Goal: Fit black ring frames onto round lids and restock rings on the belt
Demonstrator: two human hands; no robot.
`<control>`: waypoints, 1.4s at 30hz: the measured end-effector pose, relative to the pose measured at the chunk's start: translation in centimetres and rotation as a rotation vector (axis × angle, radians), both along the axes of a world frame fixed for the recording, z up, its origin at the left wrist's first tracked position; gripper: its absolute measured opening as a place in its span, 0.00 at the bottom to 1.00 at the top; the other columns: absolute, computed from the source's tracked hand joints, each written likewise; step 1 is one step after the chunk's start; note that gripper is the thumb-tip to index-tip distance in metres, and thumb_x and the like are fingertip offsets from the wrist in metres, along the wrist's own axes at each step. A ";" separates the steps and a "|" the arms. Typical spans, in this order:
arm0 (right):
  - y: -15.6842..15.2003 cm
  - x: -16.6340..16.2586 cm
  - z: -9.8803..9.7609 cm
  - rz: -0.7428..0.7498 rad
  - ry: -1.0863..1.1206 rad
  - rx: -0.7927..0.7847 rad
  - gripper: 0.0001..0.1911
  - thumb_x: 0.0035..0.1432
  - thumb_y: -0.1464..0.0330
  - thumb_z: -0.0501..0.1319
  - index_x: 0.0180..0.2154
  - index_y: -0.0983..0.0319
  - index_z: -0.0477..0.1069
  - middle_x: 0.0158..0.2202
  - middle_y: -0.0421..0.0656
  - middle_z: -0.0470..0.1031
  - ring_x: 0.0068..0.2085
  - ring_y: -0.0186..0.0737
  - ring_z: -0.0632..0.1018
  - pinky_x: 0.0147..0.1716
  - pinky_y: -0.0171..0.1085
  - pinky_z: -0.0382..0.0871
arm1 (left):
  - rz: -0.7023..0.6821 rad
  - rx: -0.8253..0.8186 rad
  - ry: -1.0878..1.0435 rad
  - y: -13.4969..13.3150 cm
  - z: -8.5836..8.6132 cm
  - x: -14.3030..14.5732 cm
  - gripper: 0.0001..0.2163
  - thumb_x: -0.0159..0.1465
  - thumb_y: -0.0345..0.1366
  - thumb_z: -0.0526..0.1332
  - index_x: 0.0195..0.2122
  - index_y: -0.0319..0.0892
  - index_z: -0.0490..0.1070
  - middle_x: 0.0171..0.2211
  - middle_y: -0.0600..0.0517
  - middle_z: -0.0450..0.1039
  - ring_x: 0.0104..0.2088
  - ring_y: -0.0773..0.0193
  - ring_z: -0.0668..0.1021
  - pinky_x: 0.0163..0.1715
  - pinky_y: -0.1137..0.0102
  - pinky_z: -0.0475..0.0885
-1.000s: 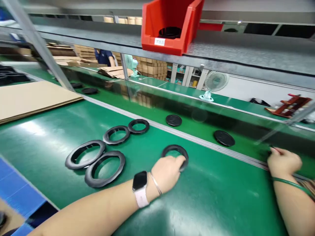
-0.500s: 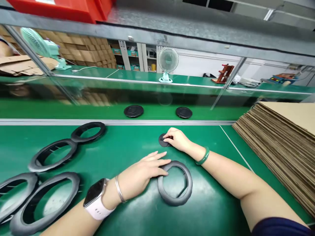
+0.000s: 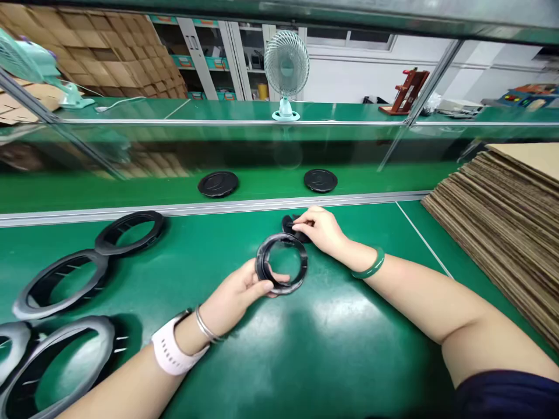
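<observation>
My left hand (image 3: 238, 291), with a white watch and a bracelet on the wrist, grips a black plastic ring (image 3: 282, 264) and holds it tilted up off the green table (image 3: 332, 349). Just behind the ring, my right hand (image 3: 321, 230), with a green bangle on the wrist, pinches a small black disc (image 3: 289, 223) that rests on the table. The two hands are close together, the ring between them.
Several larger black rings (image 3: 131, 228) lie in a row at the left. Two black discs (image 3: 218, 183) sit on the belt beyond the metal rail (image 3: 131, 210). A stack of flat cardboard (image 3: 502, 215) fills the right side. A small fan (image 3: 286, 70) stands behind.
My left hand has picked the ring up from flat on the table and tilted it upright, closer to my right hand. The camera view has dropped and shifted right.
</observation>
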State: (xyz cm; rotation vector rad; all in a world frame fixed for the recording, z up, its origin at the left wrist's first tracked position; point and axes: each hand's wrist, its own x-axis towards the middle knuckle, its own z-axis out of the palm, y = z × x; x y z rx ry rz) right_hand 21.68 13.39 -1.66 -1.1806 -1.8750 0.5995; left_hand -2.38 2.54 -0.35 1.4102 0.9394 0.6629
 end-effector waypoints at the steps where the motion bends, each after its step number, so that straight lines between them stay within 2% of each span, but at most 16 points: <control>1: -0.1 0.2 0.3 -0.036 0.082 0.039 0.07 0.55 0.80 0.73 0.32 0.63 0.80 0.30 0.39 0.71 0.31 0.36 0.72 0.34 0.36 0.68 | 0.036 -0.077 -0.048 0.4 -0.2 -0.2 0.15 0.65 0.43 0.65 0.44 0.42 0.62 0.48 0.39 0.79 0.47 0.52 0.81 0.45 0.61 0.80; 4: -1.5 0.5 1.9 -0.109 0.289 0.210 0.05 0.59 0.77 0.70 0.34 0.62 0.80 0.31 0.40 0.71 0.31 0.38 0.73 0.31 0.36 0.70 | 0.125 -0.189 -0.074 0.9 -0.6 -0.6 0.21 0.57 0.40 0.73 0.41 0.41 0.60 0.47 0.40 0.79 0.40 0.59 0.82 0.42 0.66 0.79; 6: -3.1 0.2 2.9 -0.096 0.298 0.320 0.02 0.62 0.73 0.68 0.36 0.62 0.80 0.30 0.40 0.71 0.32 0.39 0.72 0.31 0.37 0.70 | 0.177 -0.199 -0.052 0.8 -0.7 -0.4 0.23 0.54 0.38 0.74 0.40 0.40 0.61 0.45 0.41 0.80 0.35 0.64 0.82 0.40 0.69 0.79; 8: -4.7 -0.5 3.4 -0.002 0.228 0.415 0.04 0.66 0.69 0.66 0.38 0.62 0.80 0.30 0.42 0.71 0.32 0.40 0.72 0.31 0.38 0.69 | 0.223 -0.194 -0.035 0.6 -0.6 0.1 0.25 0.51 0.37 0.75 0.41 0.39 0.61 0.41 0.43 0.81 0.33 0.65 0.81 0.38 0.70 0.79; 12: -6.5 -1.9 2.5 0.205 0.005 0.535 0.13 0.74 0.65 0.58 0.40 0.65 0.79 0.30 0.44 0.71 0.32 0.40 0.72 0.32 0.38 0.68 | 0.300 -0.167 -0.058 0.3 -0.3 0.9 0.32 0.47 0.36 0.76 0.48 0.38 0.60 0.37 0.49 0.80 0.32 0.64 0.81 0.35 0.71 0.79; 18: -6.4 -2.5 0.9 0.242 -0.132 0.556 0.19 0.77 0.64 0.53 0.38 0.67 0.77 0.32 0.46 0.70 0.32 0.40 0.71 0.32 0.38 0.68 | 0.388 -0.100 0.008 -0.1 -0.9 1.2 0.33 0.48 0.38 0.76 0.50 0.39 0.60 0.35 0.54 0.77 0.31 0.64 0.80 0.35 0.71 0.78; 22: -6.4 -2.6 0.9 0.257 -0.203 0.680 0.18 0.77 0.67 0.52 0.37 0.67 0.75 0.31 0.45 0.68 0.32 0.40 0.69 0.32 0.38 0.68 | 0.429 -0.086 -0.015 -0.3 -1.1 1.5 0.37 0.46 0.36 0.77 0.54 0.40 0.60 0.40 0.52 0.77 0.36 0.62 0.81 0.38 0.70 0.79; 26: -6.3 -2.6 1.1 0.269 -0.276 0.801 0.17 0.74 0.73 0.52 0.34 0.66 0.74 0.28 0.43 0.64 0.29 0.40 0.64 0.30 0.37 0.65 | 0.420 -0.087 -0.013 -0.3 -0.8 1.6 0.35 0.47 0.36 0.76 0.52 0.39 0.61 0.35 0.54 0.76 0.31 0.64 0.79 0.34 0.71 0.78; 32: -6.0 -2.5 1.0 0.274 -0.255 0.794 0.18 0.74 0.73 0.52 0.31 0.66 0.73 0.28 0.43 0.62 0.29 0.40 0.63 0.29 0.38 0.63 | 0.411 -0.082 0.027 -0.3 -0.4 1.6 0.37 0.46 0.38 0.77 0.53 0.39 0.59 0.33 0.55 0.75 0.28 0.65 0.79 0.32 0.72 0.78; 37: -6.0 -2.4 0.5 0.306 -0.228 0.677 0.17 0.75 0.69 0.52 0.36 0.67 0.74 0.32 0.46 0.67 0.33 0.42 0.67 0.33 0.38 0.66 | 0.368 -0.068 0.042 -0.4 -0.4 1.5 0.35 0.49 0.38 0.76 0.53 0.39 0.59 0.34 0.55 0.75 0.30 0.65 0.79 0.34 0.72 0.79; 42: -6.1 -2.4 0.3 0.300 -0.300 0.600 0.13 0.73 0.69 0.53 0.37 0.67 0.73 0.34 0.47 0.68 0.34 0.45 0.69 0.35 0.40 0.68 | 0.355 -0.062 0.053 -0.4 -0.4 1.5 0.32 0.50 0.38 0.76 0.50 0.40 0.59 0.33 0.55 0.76 0.31 0.65 0.80 0.33 0.73 0.79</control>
